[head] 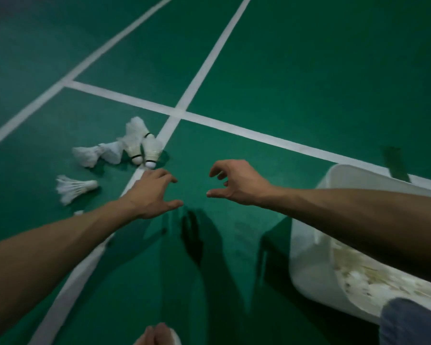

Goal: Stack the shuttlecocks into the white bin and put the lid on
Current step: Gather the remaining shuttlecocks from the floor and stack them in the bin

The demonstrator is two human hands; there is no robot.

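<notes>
Your left hand (pixel 152 192) and right hand (pixel 237 183) hover spread and empty over the court floor (pixel 309 70), the shuttlecocks (pixel 135 145) lying just beyond by the white line (pixel 168 127), so a hasty grab may crush feathers or knock them farther from the white bin (pixel 309 270).

Five loose shuttlecocks (pixel 75 188), one white bin (pixel 306 270)

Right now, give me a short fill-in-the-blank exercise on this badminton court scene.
The left hand and the right hand both hold ____.
The loose shuttlecocks lie on the ____ floor.
The white bin sits on the person's ____ side.
Missing words: nothing, green, right.
</notes>
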